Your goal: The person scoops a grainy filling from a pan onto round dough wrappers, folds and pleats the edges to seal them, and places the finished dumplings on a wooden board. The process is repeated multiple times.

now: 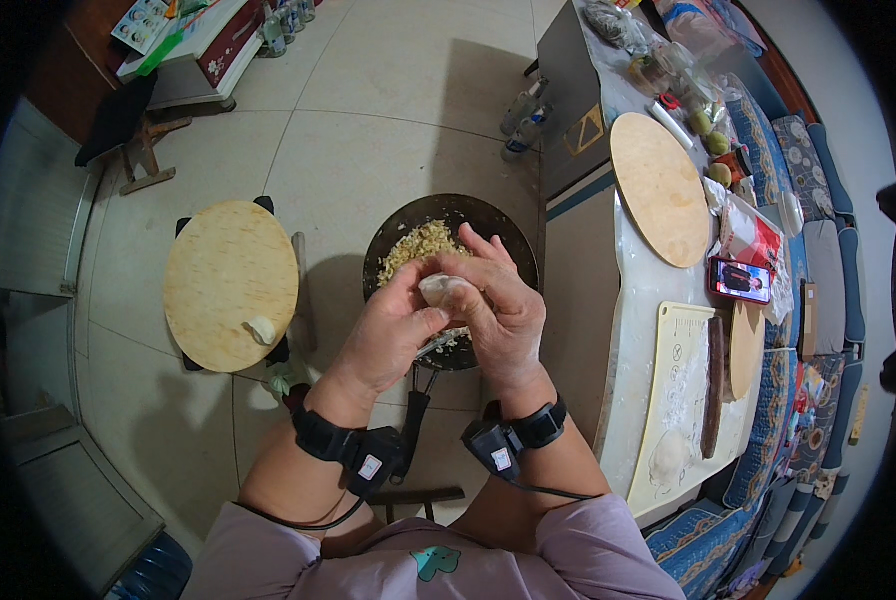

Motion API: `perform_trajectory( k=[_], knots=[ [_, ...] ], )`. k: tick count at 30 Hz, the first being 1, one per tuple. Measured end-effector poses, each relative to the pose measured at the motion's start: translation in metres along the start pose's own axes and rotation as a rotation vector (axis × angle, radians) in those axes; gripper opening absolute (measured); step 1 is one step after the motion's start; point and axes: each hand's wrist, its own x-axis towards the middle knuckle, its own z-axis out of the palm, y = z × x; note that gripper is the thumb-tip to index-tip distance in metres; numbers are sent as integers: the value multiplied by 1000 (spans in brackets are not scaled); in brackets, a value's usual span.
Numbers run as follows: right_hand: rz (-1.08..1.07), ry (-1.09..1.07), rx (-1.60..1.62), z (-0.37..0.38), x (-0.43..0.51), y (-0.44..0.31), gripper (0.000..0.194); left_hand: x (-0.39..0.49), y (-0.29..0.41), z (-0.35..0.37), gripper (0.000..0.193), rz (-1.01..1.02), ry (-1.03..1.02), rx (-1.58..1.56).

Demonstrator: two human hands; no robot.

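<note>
Between my left hand (pixel 399 319) and my right hand (pixel 504 311) I hold a piece of white dough (pixel 442 289), which looks folded like a dumpling. The thumbs and fingers of both hands press on it, and the fingers hide part of it. Below my hands sits a dark wok (pixel 527 240) holding a chopped yellowish filling (pixel 425 241). A metal utensil (pixel 444 341) lies in the wok near its black handle (pixel 415 420). To the left, one white dumpling (pixel 261 330) rests near the lower right edge of a round wooden board (pixel 227 277).
A table (pixel 635 292) at my right bears another round board (pixel 662 191), a phone (pixel 740 280), a rolling pin (pixel 713 386) and a floured cutting mat (pixel 669 375) with dough (pixel 670 459) on it. Glass bottles (pixel 524 120) stand on the floor by the table. A small stool (pixel 129 124) is at far left.
</note>
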Motion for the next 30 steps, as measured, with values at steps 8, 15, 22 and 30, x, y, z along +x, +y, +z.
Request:
perform_trajectory(
  k=[8, 15, 22, 30],
  knots=[
    [27, 44, 18, 1, -3, 3, 16, 0, 1, 3, 49, 21, -52, 34],
    [35, 86, 22, 4, 0, -3, 15, 0, 2, -1, 49, 21, -44, 119],
    [20, -19, 4, 2, -1, -1, 13, -3, 2, 0, 36, 62, -11, 236],
    [-131, -143, -111, -2, -5, -3, 23, -3, 3, -4, 43, 58, 25, 339]
  ],
)
